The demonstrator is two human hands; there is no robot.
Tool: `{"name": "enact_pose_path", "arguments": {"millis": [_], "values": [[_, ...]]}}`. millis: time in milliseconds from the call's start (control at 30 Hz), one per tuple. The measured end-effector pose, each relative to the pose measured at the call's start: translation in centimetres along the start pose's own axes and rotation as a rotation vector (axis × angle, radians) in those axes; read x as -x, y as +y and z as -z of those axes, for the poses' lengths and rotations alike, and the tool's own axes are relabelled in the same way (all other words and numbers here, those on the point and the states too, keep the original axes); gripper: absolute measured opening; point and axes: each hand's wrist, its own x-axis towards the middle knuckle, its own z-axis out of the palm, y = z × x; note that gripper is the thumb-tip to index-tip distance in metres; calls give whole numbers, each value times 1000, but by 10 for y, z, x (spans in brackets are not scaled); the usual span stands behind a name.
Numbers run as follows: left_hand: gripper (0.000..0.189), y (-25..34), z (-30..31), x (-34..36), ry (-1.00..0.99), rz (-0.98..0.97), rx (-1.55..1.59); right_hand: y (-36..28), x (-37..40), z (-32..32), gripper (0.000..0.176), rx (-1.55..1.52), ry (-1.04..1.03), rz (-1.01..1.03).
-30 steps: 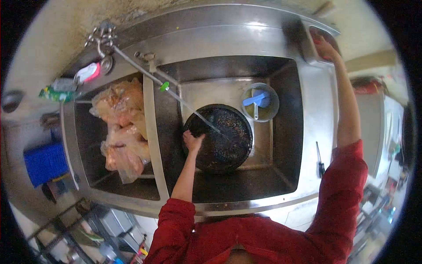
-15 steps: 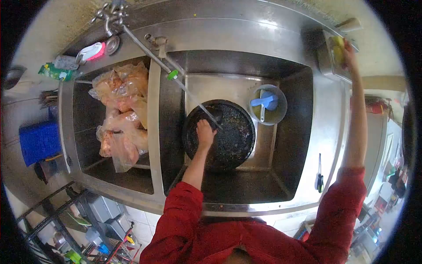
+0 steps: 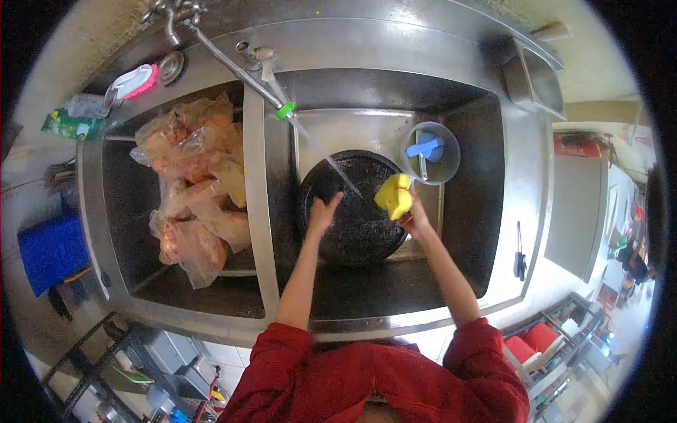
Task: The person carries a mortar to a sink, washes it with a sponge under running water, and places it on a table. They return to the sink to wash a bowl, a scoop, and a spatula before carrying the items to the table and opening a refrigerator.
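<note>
A round black pan [image 3: 352, 236] lies in the right sink basin, and a thin stream of water [image 3: 324, 151] falls onto it. My left hand [image 3: 324, 213] is at the pan's left side, thumb and fingers apart, with nothing seen in it. Over the pan's right edge, my right hand [image 3: 416, 215] grips a yellow sponge [image 3: 394, 197]. The palm side of that hand is hidden. Above the pan reaches the metal faucet spout [image 3: 236, 69], which has a green ring [image 3: 284, 111] at its end.
Bagged raw meat [image 3: 201, 187] fills much of the left basin. A plastic tub [image 3: 451, 166] with a blue-handled brush [image 3: 427, 148] stands behind the pan. A metal box [image 3: 518, 81] sits at the back right corner, and a dark-handled tool [image 3: 520, 262] lies on the right rim.
My right hand has come from the metal box at the back right to the pan, bringing the yellow sponge. My left hand stays at the pan's left side.
</note>
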Motion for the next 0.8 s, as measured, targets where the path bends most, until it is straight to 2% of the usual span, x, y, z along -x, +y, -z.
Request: {"name": "enact_pose_path", "arguments": {"millis": [67,100,133,167,200,233,267,300,333,367,400,433,467,533,567,633,667,700,733,767,800], "values": [[86,27,15,-22,108,-103,-198,26,-30,3,34,-137,84,59],[82,35,21,-38,77,-133,-244,32,-36,5,33,-201,49,86],[77,43,29,-53,42,-165,-293,34,-42,10,33,-161,22,15],[64,50,33,-73,-76,-113,-437,32,-43,5,33,-92,3,56],[59,29,28,-101,-24,-368,-316,22,-42,-4,36,-13,-16,114],[53,12,19,-128,131,-479,-296,3,-35,-11,37,137,-10,311],[51,35,24,-116,174,-579,-233,-32,-25,-16,40,383,52,399],[54,19,17,-136,328,-594,-521,-82,-5,-26,44,514,59,646],[61,57,33,-128,-118,-142,-566,-137,20,-35,48,642,69,881],[64,30,22,-151,21,-276,-632,-188,39,-36,50,729,149,1032],[68,2,12,-175,174,-396,-706,-229,47,-33,48,441,117,1083],[71,14,15,-166,156,-318,-675,-276,64,-44,45,599,356,1268],[75,24,16,-158,140,-236,-639,-326,59,-20,44,1020,628,1428],[74,30,16,-153,161,-312,-647,-393,59,-15,42,1418,985,1242],[72,29,16,-151,183,-369,-653,-424,40,9,42,1409,1001,1242],[71,10,17,-158,213,-441,-665,-468,-18,73,46,1651,625,886],[70,6,16,-163,245,-500,-668,-474,-43,93,46,1646,634,890],[66,14,18,-158,173,-424,-602,-475,-66,111,45,1796,557,722],[66,-7,14,-178,172,-425,-606,-478,-78,117,44,1862,516,629],[67,-45,8,-211,151,-420,-331,-480,-89,124,44,1927,469,537],[67,-50,7,-212,134,-407,-200,-479,-96,127,45,1971,543,477]]}}
